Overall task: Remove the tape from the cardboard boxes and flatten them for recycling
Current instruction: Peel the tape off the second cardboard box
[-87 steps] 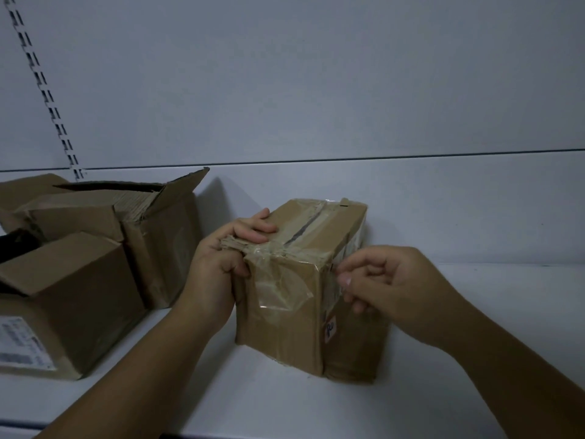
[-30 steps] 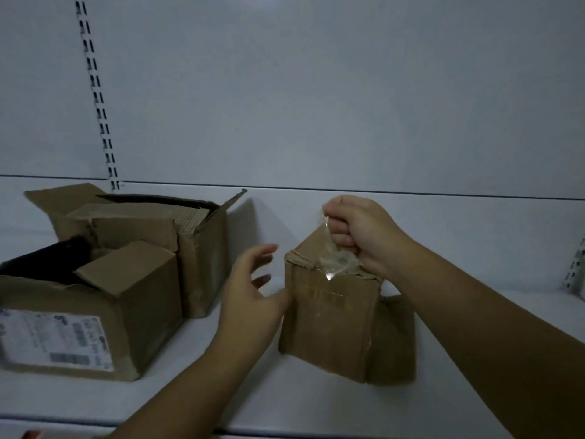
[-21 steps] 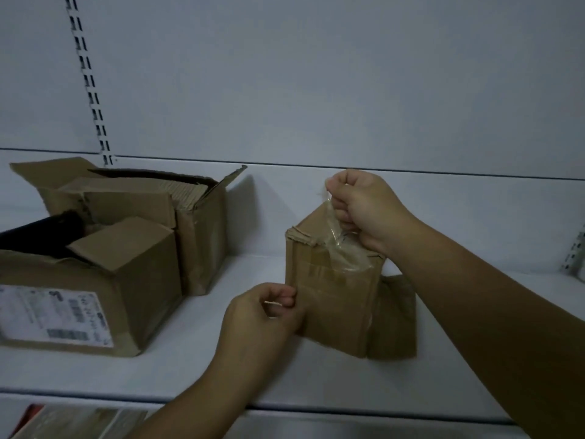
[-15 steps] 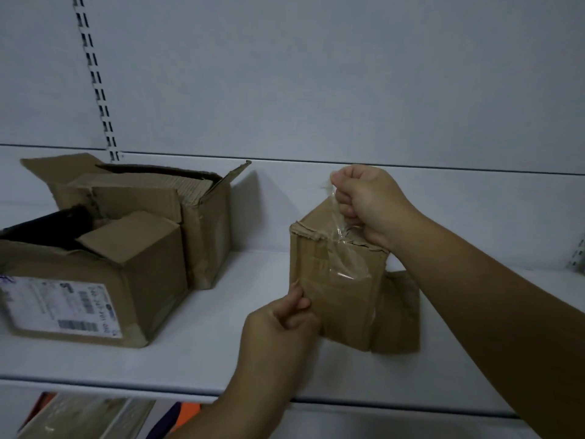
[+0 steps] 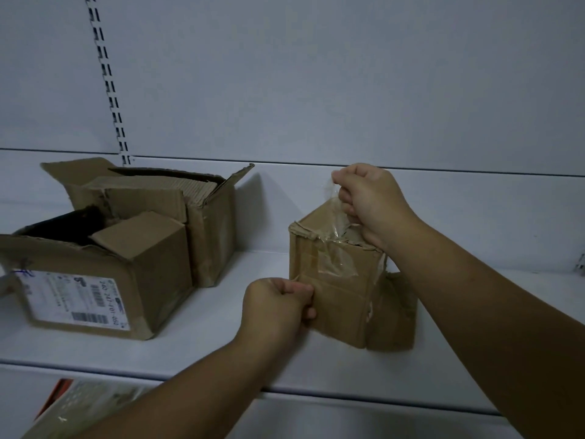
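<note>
the small cardboard box [image 5: 335, 299] stands on end on the white shelf [image 5: 221, 315], right of centre in the frame, so its taped end faces up where a pull can act on it. the right hand [image 5: 370, 201], just above the box's top, is clenched round a strip of clear tape [image 5: 336, 198] and draws it upward. the strip runs from the fist over the torn top edge onto the near face, where a glossy, wrinkled patch clings to the board. the left hand [image 5: 277, 301], at the box's lower left, grips its left edge with curled fingers, likely to hold it down against that pull. whether it also pinches a strand of tape there i cannot tell.

the board is matte brown, creased and dented, and its top rim is frayed where the paper has ripped. the tape looks thin and shiny, so it may snap or lift more paper.

at the left of the frame the nearer open box [image 5: 152, 280] bears a white printed label [image 5: 69, 299] and touches the farther open box [image 5: 209, 229], whose flaps stand up. a slotted metal upright [image 5: 109, 90] runs down the grey back panel [image 5: 348, 74] at upper left.
</note>
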The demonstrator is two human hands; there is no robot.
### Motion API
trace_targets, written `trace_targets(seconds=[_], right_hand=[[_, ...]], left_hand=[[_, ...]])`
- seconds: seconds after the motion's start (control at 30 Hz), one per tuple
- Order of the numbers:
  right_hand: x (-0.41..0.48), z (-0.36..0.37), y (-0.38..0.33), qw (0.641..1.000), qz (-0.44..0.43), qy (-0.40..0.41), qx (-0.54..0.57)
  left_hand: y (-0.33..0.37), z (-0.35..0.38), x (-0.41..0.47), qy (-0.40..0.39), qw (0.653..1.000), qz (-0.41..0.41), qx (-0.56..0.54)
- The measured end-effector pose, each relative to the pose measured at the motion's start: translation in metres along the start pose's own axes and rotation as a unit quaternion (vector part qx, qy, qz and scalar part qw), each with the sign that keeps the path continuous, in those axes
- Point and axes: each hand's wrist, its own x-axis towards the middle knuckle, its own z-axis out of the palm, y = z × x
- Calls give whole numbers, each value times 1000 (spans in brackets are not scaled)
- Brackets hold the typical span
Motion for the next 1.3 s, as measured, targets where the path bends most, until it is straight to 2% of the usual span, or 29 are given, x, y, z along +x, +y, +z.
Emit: trace_targets(seconds=[0.13,0.23,0.3,0.4,0.6,0.7,0.97,1.1,1.17,1.23,1.3], right_hand=[[4,-2,2,998,-7,40,-49],[9,-1,6,997,21,43,-57],[11,1,10,998,30,31,-53],[14,4,13,998,30,6,-55],[14,6,15,996,29,-1,-85],[13,7,15,995,28,4,-101],[7,10,8,966,25,-23,-258],[5,11,8,953,19,-37,-300],[4,12,5,937,12,-43,-346],[6,11,0,913,4,-58,-405],[8,11,-2,923,16,-62,-380]], left_hand=[[19,-10,-1,-127,987,-17,92],[42,-25,-1,-201,977,-22,71],[55,-35,1,-222,974,-32,33],[65,-42,5,-256,964,-52,49],[83,-46,16,-316,938,-136,-31],[88,-48,18,-330,934,-137,-10],[103,-48,26,-380,907,-176,38],[104,-53,19,-440,873,-208,-14],[113,-57,16,-464,861,-197,-62],[122,-56,16,-431,884,-161,-82],[127,-52,19,-358,924,-110,-82]])
